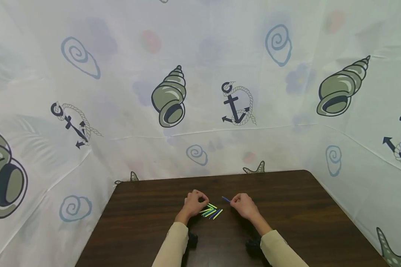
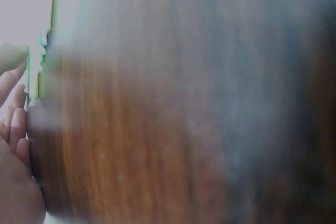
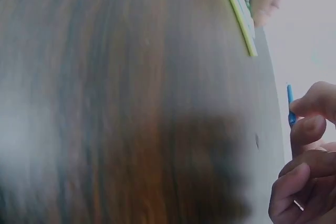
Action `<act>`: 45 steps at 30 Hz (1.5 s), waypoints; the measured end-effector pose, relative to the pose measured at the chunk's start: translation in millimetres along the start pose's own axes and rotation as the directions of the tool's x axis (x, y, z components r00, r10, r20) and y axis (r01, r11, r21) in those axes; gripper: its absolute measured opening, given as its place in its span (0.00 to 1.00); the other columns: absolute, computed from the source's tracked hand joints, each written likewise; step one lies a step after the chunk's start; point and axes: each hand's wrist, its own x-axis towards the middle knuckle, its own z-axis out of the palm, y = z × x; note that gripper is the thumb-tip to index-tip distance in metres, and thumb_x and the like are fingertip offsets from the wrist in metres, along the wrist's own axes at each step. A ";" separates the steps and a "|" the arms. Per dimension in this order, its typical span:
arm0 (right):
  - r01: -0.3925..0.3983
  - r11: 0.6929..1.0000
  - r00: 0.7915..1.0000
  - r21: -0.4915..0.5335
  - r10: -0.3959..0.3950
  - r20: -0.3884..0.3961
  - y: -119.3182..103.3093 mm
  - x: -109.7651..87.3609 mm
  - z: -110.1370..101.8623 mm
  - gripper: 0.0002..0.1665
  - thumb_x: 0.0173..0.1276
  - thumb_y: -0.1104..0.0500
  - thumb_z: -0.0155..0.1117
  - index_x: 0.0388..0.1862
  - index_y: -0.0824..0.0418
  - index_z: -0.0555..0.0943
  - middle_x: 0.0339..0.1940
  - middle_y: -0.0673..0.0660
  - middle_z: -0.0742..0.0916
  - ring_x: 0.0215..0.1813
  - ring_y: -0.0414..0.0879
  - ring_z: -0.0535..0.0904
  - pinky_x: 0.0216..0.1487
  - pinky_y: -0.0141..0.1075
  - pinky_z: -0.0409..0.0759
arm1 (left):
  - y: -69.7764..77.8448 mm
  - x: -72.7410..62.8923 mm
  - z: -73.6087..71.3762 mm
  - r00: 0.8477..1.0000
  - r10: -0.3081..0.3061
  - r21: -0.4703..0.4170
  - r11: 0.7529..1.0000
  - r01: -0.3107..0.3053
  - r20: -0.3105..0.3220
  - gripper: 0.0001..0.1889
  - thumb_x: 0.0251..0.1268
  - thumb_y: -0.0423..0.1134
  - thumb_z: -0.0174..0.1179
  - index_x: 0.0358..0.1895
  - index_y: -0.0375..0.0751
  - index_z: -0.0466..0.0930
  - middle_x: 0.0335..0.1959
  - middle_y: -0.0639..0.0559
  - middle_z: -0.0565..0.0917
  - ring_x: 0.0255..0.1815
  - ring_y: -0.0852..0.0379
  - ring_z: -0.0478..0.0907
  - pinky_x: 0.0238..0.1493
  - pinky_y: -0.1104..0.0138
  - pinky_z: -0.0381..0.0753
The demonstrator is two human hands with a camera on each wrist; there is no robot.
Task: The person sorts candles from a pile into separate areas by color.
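A small cluster of thin sticks (image 1: 208, 213) in yellow-green, green and blue lies on the dark wooden table (image 1: 147, 222), several side by side at a slant. My left hand (image 1: 194, 202) is at the cluster's far left side, thumb and forefinger bent into a ring and pinching at the end of a yellow-green stick (image 1: 212, 206). To the right of the cluster, my right hand (image 1: 244, 205) pinches a blue stick (image 1: 225, 199) between thumb and forefinger, its free end pointing left. In the right wrist view the other fingers (image 3: 291, 187) of that hand are curled.
Dark wristband gear (image 1: 193, 240) sits under the left sleeve, with another dark piece (image 1: 254, 247) by the right sleeve. A pale cloth (image 1: 200, 148) printed with shells and anchors hangs behind the table and along both sides.
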 end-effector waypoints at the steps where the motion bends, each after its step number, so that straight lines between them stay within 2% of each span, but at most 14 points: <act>1: -0.006 1.000 1.000 0.007 0.006 0.000 0.4 -0.5 -2.5 0.06 0.71 0.58 0.68 0.38 0.60 0.88 0.31 0.52 0.86 0.30 0.45 0.76 0.33 0.38 0.72 | -0.3 0.2 -0.7 1.000 0.004 0.001 1.000 -0.004 -0.002 0.04 0.75 0.45 0.67 0.37 0.55 0.88 0.56 0.50 0.76 0.65 0.38 0.68 0.69 0.34 0.59; 8: -0.018 1.000 1.000 0.020 0.019 -0.017 6.3 -3.9 -23.0 0.09 0.73 0.58 0.66 0.41 0.62 0.87 0.35 0.55 0.87 0.32 0.47 0.76 0.33 0.39 0.73 | -3.1 2.1 -1.5 1.000 0.009 0.008 1.000 -0.009 0.000 0.05 0.75 0.44 0.67 0.37 0.55 0.88 0.56 0.49 0.76 0.64 0.39 0.68 0.69 0.34 0.60; 16: -0.021 1.000 0.999 0.011 0.022 -0.042 30.1 0.9 -48.2 0.11 0.74 0.60 0.65 0.42 0.67 0.88 0.39 0.60 0.89 0.37 0.48 0.78 0.39 0.40 0.76 | -5.7 3.7 1.1 1.000 0.015 0.002 1.000 -0.015 -0.003 0.05 0.74 0.45 0.68 0.36 0.57 0.87 0.55 0.51 0.76 0.62 0.42 0.69 0.66 0.36 0.62; 22: -0.045 0.998 0.998 0.037 0.047 -0.044 44.6 -0.1 -65.8 0.14 0.77 0.60 0.62 0.45 0.71 0.87 0.39 0.61 0.88 0.35 0.48 0.76 0.36 0.40 0.74 | -0.4 0.9 -1.0 1.000 -0.005 -0.009 1.000 0.005 0.012 0.05 0.75 0.45 0.68 0.36 0.58 0.87 0.56 0.51 0.76 0.63 0.42 0.68 0.67 0.36 0.61; 28: -0.073 0.997 0.995 0.016 0.073 -0.062 56.7 -1.1 -73.0 0.15 0.78 0.59 0.61 0.44 0.72 0.87 0.38 0.61 0.88 0.34 0.48 0.76 0.36 0.39 0.73 | 4.3 -0.6 -2.3 1.000 -0.009 -0.009 1.000 0.009 0.020 0.05 0.76 0.45 0.67 0.37 0.56 0.87 0.57 0.50 0.76 0.64 0.41 0.67 0.68 0.36 0.60; 36: -0.084 0.996 0.994 -0.005 0.084 -0.070 62.0 -1.7 -76.6 0.14 0.77 0.60 0.62 0.43 0.72 0.87 0.41 0.64 0.89 0.36 0.50 0.79 0.36 0.40 0.76 | -0.7 0.5 -2.6 1.000 -0.013 -0.001 1.000 0.013 0.021 0.05 0.76 0.45 0.67 0.37 0.57 0.86 0.57 0.51 0.75 0.64 0.42 0.67 0.68 0.37 0.60; 42: -0.128 0.992 0.990 0.013 0.129 -0.055 70.6 0.7 -81.6 0.16 0.78 0.60 0.61 0.46 0.73 0.88 0.32 0.59 0.87 0.29 0.46 0.78 0.30 0.38 0.76 | -3.2 1.2 -1.7 1.000 0.003 -0.007 1.000 -0.003 0.025 0.05 0.75 0.45 0.67 0.37 0.56 0.86 0.56 0.51 0.75 0.63 0.42 0.68 0.68 0.35 0.59; 45: -0.139 0.990 0.989 0.040 0.140 -0.037 71.7 0.9 -83.6 0.16 0.78 0.61 0.60 0.46 0.73 0.88 0.27 0.56 0.85 0.24 0.44 0.77 0.27 0.37 0.76 | -2.8 1.6 -1.1 1.000 -0.009 -0.002 1.000 0.009 0.026 0.05 0.75 0.46 0.67 0.37 0.57 0.86 0.56 0.52 0.75 0.63 0.43 0.67 0.69 0.37 0.59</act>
